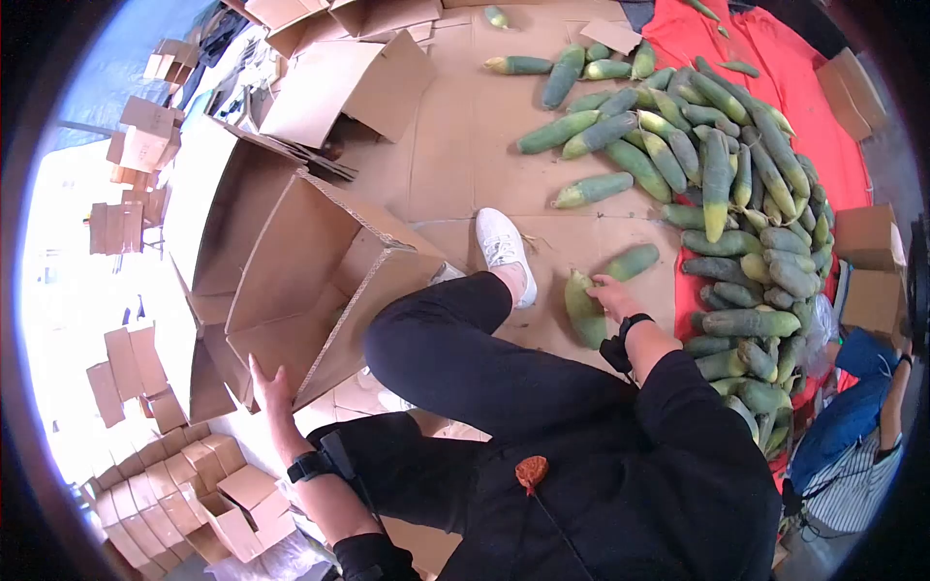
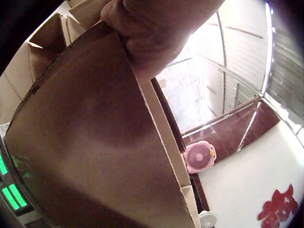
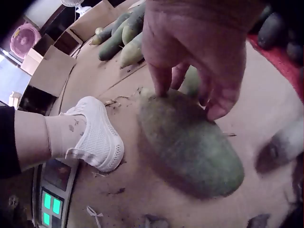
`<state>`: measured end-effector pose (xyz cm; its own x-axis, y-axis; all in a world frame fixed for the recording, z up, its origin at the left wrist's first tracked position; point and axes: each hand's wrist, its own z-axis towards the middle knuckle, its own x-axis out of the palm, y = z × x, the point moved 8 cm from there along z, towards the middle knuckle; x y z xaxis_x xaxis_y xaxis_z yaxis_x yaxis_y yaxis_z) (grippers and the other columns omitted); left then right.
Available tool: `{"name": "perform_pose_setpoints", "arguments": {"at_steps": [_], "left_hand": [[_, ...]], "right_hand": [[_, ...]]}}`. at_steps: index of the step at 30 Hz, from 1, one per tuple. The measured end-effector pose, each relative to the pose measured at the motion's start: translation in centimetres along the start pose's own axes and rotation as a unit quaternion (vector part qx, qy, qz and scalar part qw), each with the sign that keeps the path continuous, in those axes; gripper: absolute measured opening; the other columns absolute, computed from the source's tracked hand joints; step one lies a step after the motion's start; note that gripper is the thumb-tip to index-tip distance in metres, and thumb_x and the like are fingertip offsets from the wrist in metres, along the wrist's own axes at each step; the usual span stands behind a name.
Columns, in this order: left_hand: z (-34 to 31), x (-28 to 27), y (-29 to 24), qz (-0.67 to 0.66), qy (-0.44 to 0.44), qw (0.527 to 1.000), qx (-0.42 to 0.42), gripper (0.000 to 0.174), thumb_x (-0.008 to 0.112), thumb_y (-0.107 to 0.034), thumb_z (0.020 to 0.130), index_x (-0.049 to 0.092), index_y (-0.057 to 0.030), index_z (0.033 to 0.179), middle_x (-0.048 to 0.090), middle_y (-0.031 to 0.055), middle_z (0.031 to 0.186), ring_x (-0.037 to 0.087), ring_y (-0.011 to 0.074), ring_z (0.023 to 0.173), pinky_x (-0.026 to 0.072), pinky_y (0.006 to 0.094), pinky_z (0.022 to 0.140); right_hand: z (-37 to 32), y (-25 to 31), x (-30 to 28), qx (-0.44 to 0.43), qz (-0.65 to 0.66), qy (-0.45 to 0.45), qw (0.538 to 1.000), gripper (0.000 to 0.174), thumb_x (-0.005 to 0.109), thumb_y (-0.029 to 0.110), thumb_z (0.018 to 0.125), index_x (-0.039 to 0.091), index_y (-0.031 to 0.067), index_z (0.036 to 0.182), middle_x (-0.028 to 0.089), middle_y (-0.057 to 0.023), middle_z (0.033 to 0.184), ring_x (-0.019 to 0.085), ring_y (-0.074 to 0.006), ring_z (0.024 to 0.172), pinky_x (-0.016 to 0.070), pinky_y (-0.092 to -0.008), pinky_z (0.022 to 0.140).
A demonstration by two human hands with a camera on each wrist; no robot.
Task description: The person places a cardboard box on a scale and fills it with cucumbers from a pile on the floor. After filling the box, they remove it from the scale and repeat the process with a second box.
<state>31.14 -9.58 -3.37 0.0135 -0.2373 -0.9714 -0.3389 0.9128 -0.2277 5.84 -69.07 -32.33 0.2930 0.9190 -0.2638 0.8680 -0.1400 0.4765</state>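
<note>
A long green vegetable (image 1: 585,315) lies on flattened cardboard, tilted a little. My right hand (image 1: 613,296) pinches its upper end between thumb and curled fingers. In the right wrist view, that hand (image 3: 194,52) covers the top of the vegetable (image 3: 190,142), whose wider end points away from the fingers. Another green vegetable (image 1: 632,261) lies just beyond the hand. My left hand (image 1: 275,391) grips the lower edge of an open cardboard box (image 1: 291,261), which is tilted beside my knee. The left wrist view has the hand (image 2: 156,38) over the box wall (image 2: 95,133).
A large pile of green vegetables (image 1: 756,232) spreads over red cloth (image 1: 678,29) at right, with several loose ones on the cardboard floor (image 1: 441,145). My white shoe (image 1: 501,247) stands near. More boxes (image 1: 165,494) stand at left. Another person (image 1: 852,426) is at lower right.
</note>
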Motion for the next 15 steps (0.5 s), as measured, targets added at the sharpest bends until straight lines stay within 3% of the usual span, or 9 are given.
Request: {"name": "perform_pose_setpoints", "arguments": {"at_steps": [2,5,7,9,10,12,14,15], "left_hand": [[0.0,0.1,0.1,-0.019,0.002,1.000,-0.012,0.074,0.062,-0.010,0.071,0.026,-0.0118,0.136,0.043,0.0222,0.127,0.045,0.0313,0.115,0.0362,0.0358,0.096],[-0.3,-0.1,-0.1,-0.021,-0.002,1.000,-0.016,0.074,0.063,-0.009,0.071,0.026,-0.0126,0.136,0.044,0.0218,0.125,0.046,0.0315,0.114,0.0371,0.0366,0.095],[0.2,0.2,0.2,-0.005,-0.004,1.000,-0.010,0.075,0.063,-0.008,0.071,0.026,-0.0130,0.136,0.045,0.0214,0.125,0.047,0.0316,0.113,0.0377,0.0369,0.095],[1.1,1.0,2.1,-0.031,-0.018,0.999,0.010,0.074,0.064,-0.007,0.071,0.026,-0.0124,0.136,0.046,0.0212,0.124,0.048,0.0324,0.112,0.0390,0.0374,0.093],[0.9,0.8,2.2,-0.035,-0.025,0.999,0.002,0.074,0.064,-0.007,0.071,0.026,-0.0124,0.136,0.046,0.0212,0.124,0.048,0.0324,0.112,0.0390,0.0374,0.093],[0.4,0.4,0.6,-0.020,-0.026,0.998,0.044,0.073,0.063,-0.007,0.071,0.027,-0.0117,0.135,0.045,0.0220,0.124,0.048,0.0331,0.111,0.0398,0.0377,0.093],[-0.3,0.2,-0.1,-0.031,-0.030,0.998,0.038,0.073,0.064,-0.012,0.071,0.028,-0.0108,0.134,0.048,0.0223,0.120,0.050,0.0337,0.108,0.0409,0.0383,0.091],[-0.5,-0.1,-0.3,-0.027,-0.025,0.999,0.017,0.073,0.064,-0.014,0.071,0.028,-0.0106,0.134,0.049,0.0220,0.119,0.051,0.0339,0.107,0.0414,0.0386,0.090]], "right_hand": [[2.1,-0.9,0.6,-0.019,-0.015,0.000,1.000,0.058,0.059,0.030,0.077,0.042,0.0058,0.127,0.048,-0.0154,0.124,0.045,-0.0258,0.114,0.0363,-0.0352,0.094],[3.9,-1.8,1.6,-0.023,-0.008,0.008,1.000,0.057,0.057,0.033,0.079,0.043,0.0033,0.126,0.046,-0.0165,0.126,0.044,-0.0273,0.116,0.0358,-0.0353,0.095],[9.2,-5.9,1.7,-0.048,0.011,0.005,0.999,0.054,0.056,0.032,0.079,0.046,0.0016,0.122,0.050,-0.0181,0.121,0.049,-0.0300,0.110,0.0386,-0.0372,0.091],[10.1,-6.3,0.3,-0.085,-0.025,-0.061,0.994,0.043,0.055,0.024,0.079,0.052,0.0006,0.115,0.062,-0.0152,0.098,0.059,-0.0266,0.086,0.0470,-0.0371,0.073],[8.8,-5.2,0.1,-0.093,-0.031,-0.057,0.994,0.043,0.055,0.024,0.079,0.052,0.0006,0.115,0.062,-0.0152,0.098,0.059,-0.0266,0.086,0.0470,-0.0371,0.073],[5.0,-3.9,-1.3,-0.037,0.142,-0.099,0.984,0.015,0.051,0.013,0.079,0.060,0.0036,0.086,0.051,-0.0003,0.065,0.048,-0.0117,0.056,0.0402,-0.0276,0.049],[4.7,-3.8,-2.0,-0.027,0.160,-0.045,0.986,0.012,0.051,0.008,0.076,0.059,0.0065,0.086,0.050,-0.0002,0.063,0.046,-0.0104,0.053,0.0368,-0.0249,0.043],[4.1,-3.4,-2.6,-0.040,0.106,-0.047,0.993,0.014,0.051,0.008,0.076,0.058,0.0074,0.088,0.049,0.0003,0.062,0.045,-0.0103,0.052,0.0352,-0.0240,0.042]]}}
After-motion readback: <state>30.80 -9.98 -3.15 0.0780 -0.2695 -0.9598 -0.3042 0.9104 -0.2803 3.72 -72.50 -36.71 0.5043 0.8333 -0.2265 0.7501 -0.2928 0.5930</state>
